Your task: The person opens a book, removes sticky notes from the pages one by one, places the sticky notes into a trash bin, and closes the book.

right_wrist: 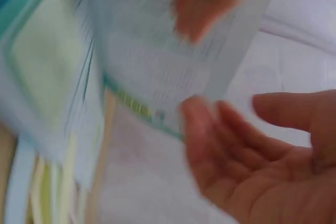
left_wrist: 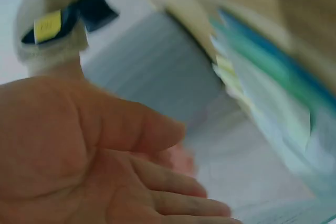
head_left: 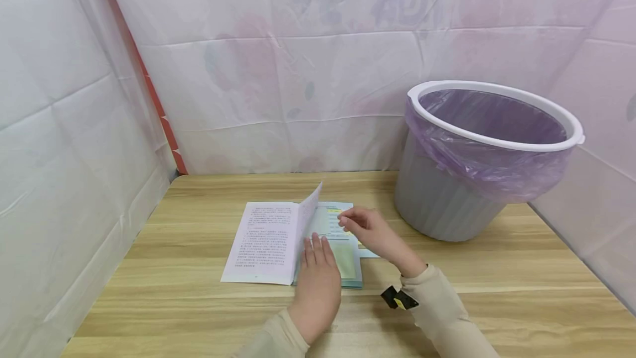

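Note:
An open book (head_left: 263,242) lies on the table, with one page (head_left: 309,211) standing up near the spine. My left hand (head_left: 318,286), fingers straight, lies beside that raised page, over the lower part of the book. Above the book's right edge is my right hand (head_left: 375,233), fingers loosely bent. A gap shows between its thumb and fingers in the right wrist view, with nothing held there. The right-hand page bears a pale green panel (head_left: 344,261). Coloured strips (right_wrist: 47,182) stick out from the book's edge. Both wrist views are blurred.
A grey bin (head_left: 447,198) with a white rim and purple liner stands on the wooden table (head_left: 189,314), right of and behind the book. Pale patterned sheets (head_left: 298,87) hang behind and along both sides.

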### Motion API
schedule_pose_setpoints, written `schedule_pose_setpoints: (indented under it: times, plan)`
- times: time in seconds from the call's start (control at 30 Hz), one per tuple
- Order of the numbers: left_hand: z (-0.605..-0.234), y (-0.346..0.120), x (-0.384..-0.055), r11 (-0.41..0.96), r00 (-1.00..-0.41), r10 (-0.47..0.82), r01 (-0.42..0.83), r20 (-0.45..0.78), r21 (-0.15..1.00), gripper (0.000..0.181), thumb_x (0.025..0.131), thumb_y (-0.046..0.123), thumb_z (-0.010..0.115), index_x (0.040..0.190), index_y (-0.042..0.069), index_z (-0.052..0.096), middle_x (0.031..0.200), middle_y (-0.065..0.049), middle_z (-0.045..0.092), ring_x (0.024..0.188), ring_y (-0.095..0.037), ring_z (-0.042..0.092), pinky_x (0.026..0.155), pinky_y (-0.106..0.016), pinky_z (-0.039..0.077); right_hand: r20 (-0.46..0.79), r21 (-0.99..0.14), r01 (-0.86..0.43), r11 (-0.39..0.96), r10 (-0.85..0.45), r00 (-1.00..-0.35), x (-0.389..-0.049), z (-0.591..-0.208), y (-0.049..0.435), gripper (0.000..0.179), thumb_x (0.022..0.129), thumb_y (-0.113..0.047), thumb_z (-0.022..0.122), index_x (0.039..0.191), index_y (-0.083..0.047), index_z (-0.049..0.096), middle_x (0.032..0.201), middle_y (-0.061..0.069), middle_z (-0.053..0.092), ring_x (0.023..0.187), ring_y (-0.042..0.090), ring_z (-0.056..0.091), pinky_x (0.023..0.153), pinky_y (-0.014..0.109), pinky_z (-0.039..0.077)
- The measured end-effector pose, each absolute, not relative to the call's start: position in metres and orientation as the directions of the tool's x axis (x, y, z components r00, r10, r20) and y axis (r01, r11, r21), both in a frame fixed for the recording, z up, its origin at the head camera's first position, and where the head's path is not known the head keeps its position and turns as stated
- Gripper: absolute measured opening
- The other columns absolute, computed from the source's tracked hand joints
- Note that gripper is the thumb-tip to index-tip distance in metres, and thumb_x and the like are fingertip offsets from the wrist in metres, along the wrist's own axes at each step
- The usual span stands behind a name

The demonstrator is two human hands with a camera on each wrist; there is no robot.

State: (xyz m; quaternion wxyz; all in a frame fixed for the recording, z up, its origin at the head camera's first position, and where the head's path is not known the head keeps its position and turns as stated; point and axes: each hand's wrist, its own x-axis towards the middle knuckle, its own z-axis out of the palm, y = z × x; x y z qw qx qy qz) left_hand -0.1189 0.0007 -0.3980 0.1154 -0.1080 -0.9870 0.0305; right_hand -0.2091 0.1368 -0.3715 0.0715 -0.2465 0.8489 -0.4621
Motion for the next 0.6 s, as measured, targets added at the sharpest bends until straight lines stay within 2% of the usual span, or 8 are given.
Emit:
schedule_pose_setpoints:
  times: [0.07,0.13,0.27,0.4,0.5,0.6]
  plan:
    - [-0.393,-0.006,-0.122,0.979,-0.964,0.192,0.176,0.185,-0.101,0.051,0.092,0.018,0.06,0.132,-0.012,0.048,0.135,-0.03,0.049,0.126,-0.041,0.048,0.102,-0.042,0.044,0.052,-0.709,-0.381,0.593,-0.496,-0.867,-0.203,-0.372,0.133,0.025,0.096,-0.01,0.057,0.112,0.009,0.063,0.11,0.022,0.066,0.098,0.035,0.064,0.084,0.047,0.053]
    - [-0.389,-0.012,-0.123,0.98,-0.973,0.179,0.162,0.148,-0.119,0.051,0.092,0.02,0.061,0.13,-0.013,0.05,0.133,-0.03,0.05,0.125,-0.042,0.049,0.102,-0.043,0.044,-0.055,-0.598,-0.401,0.693,-0.535,-0.843,-0.195,-0.373,0.128,0.029,0.093,-0.011,0.062,0.113,0.01,0.062,0.114,0.023,0.064,0.104,0.037,0.062,0.088,0.047,0.051]
    - [-0.385,-0.021,-0.127,0.981,-0.985,0.151,0.139,0.079,-0.134,0.049,0.091,0.02,0.063,0.126,-0.014,0.054,0.13,-0.03,0.054,0.123,-0.042,0.051,0.101,-0.044,0.045,-0.244,-0.504,-0.416,0.757,-0.587,-0.772,-0.183,-0.377,0.118,0.04,0.089,-0.015,0.069,0.117,0.012,0.059,0.121,0.023,0.06,0.114,0.038,0.057,0.095,0.048,0.047]
    - [-0.385,-0.027,-0.132,0.985,-0.994,0.111,0.109,0.013,-0.131,0.046,0.092,0.018,0.061,0.125,-0.014,0.054,0.129,-0.03,0.055,0.122,-0.041,0.052,0.101,-0.043,0.045,-0.282,-0.468,-0.436,0.769,-0.597,-0.751,-0.18,-0.381,0.112,0.038,0.086,-0.013,0.072,0.113,0.011,0.061,0.108,0.016,0.065,0.093,0.025,0.063,0.084,0.039,0.05]
    - [-0.386,-0.03,-0.134,0.986,-0.995,0.102,0.102,-0.004,-0.136,0.043,0.094,0.017,0.058,0.123,-0.014,0.056,0.126,-0.029,0.057,0.12,-0.041,0.054,0.1,-0.043,0.045,-0.295,-0.456,-0.447,0.77,-0.604,-0.74,-0.181,-0.383,0.111,0.036,0.085,-0.014,0.073,0.11,0.01,0.063,0.098,0.01,0.064,0.079,0.016,0.053,0.074,0.034,0.046]
    - [-0.389,-0.034,-0.136,0.984,-0.994,0.104,0.1,0.017,-0.148,0.041,0.094,0.017,0.058,0.12,-0.014,0.058,0.122,-0.029,0.059,0.116,-0.04,0.057,0.098,-0.043,0.047,-0.293,-0.446,-0.464,0.765,-0.615,-0.732,-0.181,-0.383,0.11,0.032,0.085,-0.016,0.073,0.105,0.008,0.064,0.089,0.005,0.06,0.073,0.015,0.047,0.068,0.031,0.041]
